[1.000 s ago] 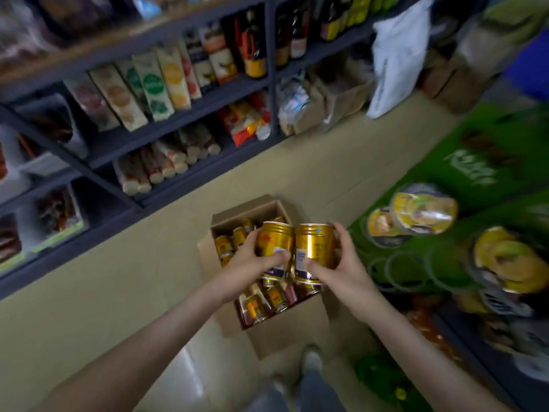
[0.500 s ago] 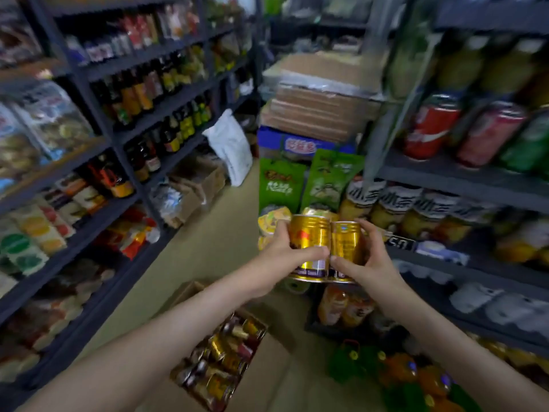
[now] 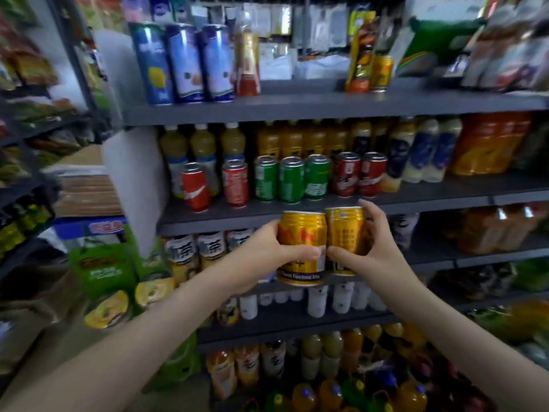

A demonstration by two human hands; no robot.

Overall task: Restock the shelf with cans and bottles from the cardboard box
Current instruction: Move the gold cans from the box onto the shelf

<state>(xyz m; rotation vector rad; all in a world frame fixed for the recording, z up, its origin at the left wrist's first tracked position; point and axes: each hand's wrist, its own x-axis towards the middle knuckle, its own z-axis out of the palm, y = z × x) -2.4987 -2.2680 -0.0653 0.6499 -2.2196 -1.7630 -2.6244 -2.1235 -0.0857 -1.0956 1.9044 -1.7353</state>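
grips a gold can in the left hand, thumb laid across the front of the label, fingers curled round the far side. reads "functional dr…" in white on the dark band at the foot of that can. above it, carries a red mark on gold and a white barcode patch by the thumb tip.

holds a second gold can in the right hand, thumb low on the front, fingers wrapped round its right flank. shows columns of small print on this one, too blurred to read.

stands both cans close to upright, long axes vertical, tops up, just beside each other. hangs them in the air before the front edge of the grey shelf, slightly below the row of drinks on that board.

on the board itself: red cans with a white swoosh, probably coca-cola; green cans; dark red cans with white lettering smeared past reading; yellow juice bottles behind. one level up: tall blue cans with fruit pictures. one level down, left of the hands: tubs printed with large dark characters.
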